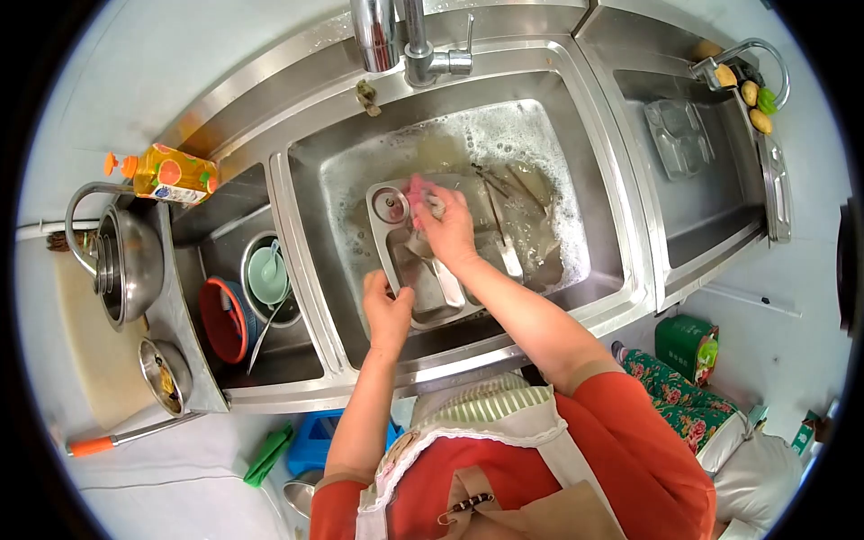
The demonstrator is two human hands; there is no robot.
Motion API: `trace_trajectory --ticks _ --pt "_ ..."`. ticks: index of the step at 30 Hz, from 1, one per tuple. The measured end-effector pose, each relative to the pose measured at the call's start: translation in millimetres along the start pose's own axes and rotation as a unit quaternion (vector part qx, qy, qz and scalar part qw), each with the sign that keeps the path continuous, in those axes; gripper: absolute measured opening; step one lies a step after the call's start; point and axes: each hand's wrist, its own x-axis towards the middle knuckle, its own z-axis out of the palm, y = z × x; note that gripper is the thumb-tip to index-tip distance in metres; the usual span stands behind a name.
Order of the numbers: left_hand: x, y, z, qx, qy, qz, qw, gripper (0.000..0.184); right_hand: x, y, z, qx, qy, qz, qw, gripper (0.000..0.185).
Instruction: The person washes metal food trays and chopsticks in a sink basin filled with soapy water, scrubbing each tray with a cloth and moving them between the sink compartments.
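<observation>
In the middle basin a metal compartment tray (450, 314) sits in soapy water, tilted, its round cup section at the far left corner. My left hand (389, 313) is closed on the tray's near left edge, thumb on the inside. Over the tray's upper part, my right hand (445, 225) presses a pink cloth (417, 200) against the metal beside the round section; some fingers are hidden. Chopsticks or thin dark sticks (493, 207) and a pale-ended utensil (511, 258) lie in the water to the right.
A tall faucet (421, 65) stands behind the basin, near a scrap of food (367, 97). The left sink holds a red bowl (221, 319) and green bowls (268, 273). An orange soap bottle (171, 174) stands at its back. Clear trays (677, 135) lie in the right sink.
</observation>
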Motion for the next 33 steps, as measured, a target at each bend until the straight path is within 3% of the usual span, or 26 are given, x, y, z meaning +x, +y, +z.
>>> trace_trajectory --ticks 1,2,3,5,6,8,10,13,16,18,20,22,26,28,30,33 --pt "-0.3 3.2 1.5 0.000 -0.001 -0.001 1.000 0.017 4.7 -0.9 3.0 -0.226 -0.022 -0.206 0.952 0.036" --pt "-0.5 6.8 3.6 -0.108 -0.012 -0.094 0.990 0.015 -1.3 0.2 8.9 -0.218 -0.085 -0.179 0.956 0.036" --pt "0.7 10.7 4.6 -0.212 -0.024 -0.183 0.960 0.013 -0.4 -0.1 14.3 -0.258 -0.084 -0.193 0.943 0.036" --pt "4.3 26.0 -6.6 -0.222 -0.031 -0.199 0.954 0.014 6.5 4.9 11.9 -0.296 -0.075 -0.207 0.929 0.037" --pt "4.3 28.9 -12.7 -0.231 -0.034 -0.217 0.948 0.015 15.4 10.9 6.1 -0.256 -0.047 -0.182 0.948 0.039" --pt "2.0 31.2 -22.5 -0.205 -0.041 -0.189 0.960 0.014 28.8 24.1 -8.7 -0.213 -0.015 -0.156 0.964 0.042" --pt "0.4 49.0 -38.5 -0.250 -0.014 -0.179 0.951 0.013 34.0 35.6 -29.8 -0.283 0.073 -0.149 0.944 0.048" --pt "5.9 68.3 -66.5 -0.248 0.005 -0.135 0.959 0.019 37.4 51.6 -64.4 -0.419 0.117 -0.117 0.893 0.055" --pt "7.0 73.8 -77.3 -0.254 -0.003 -0.117 0.960 0.021 40.9 59.8 -56.6 -0.352 0.163 -0.053 0.920 0.050" --pt "6.1 78.9 -75.0 -0.227 0.005 -0.105 0.968 0.021 29.9 33.8 -25.2 -0.302 0.157 -0.075 0.937 0.047" --pt "8.4 81.3 -72.2 -0.231 0.010 -0.107 0.967 0.021 9.7 0.0 -0.1 -0.220 0.051 -0.112 0.968 0.047" --pt "9.6 79.8 -71.8 -0.235 0.014 -0.110 0.966 0.022 -15.8 -22.9 12.3 -0.150 -0.023 -0.222 0.963 0.047" --pt "11.9 68.7 -88.8 -0.320 0.078 -0.098 0.939 0.023 -61.1 -27.0 -23.2 -0.225 -0.049 -0.320 0.919 0.048" --pt "14.9 81.9 -99.5 -0.325 0.095 -0.098 0.936 0.023 -74.8 -5.3 -49.7 -0.311 -0.166 -0.306 0.884 0.050" --pt "12.2 87.0 -108.6 -0.332 0.086 -0.092 0.935 0.023 -62.1 -2.9 -73.6 -0.410 -0.174 -0.306 0.842 0.049" --pt "6.8 97.1 -112.1 -0.297 0.079 -0.111 0.945 0.026 -33.0 4.9 -100.5 -0.444 -0.047 -0.298 0.844 0.045"
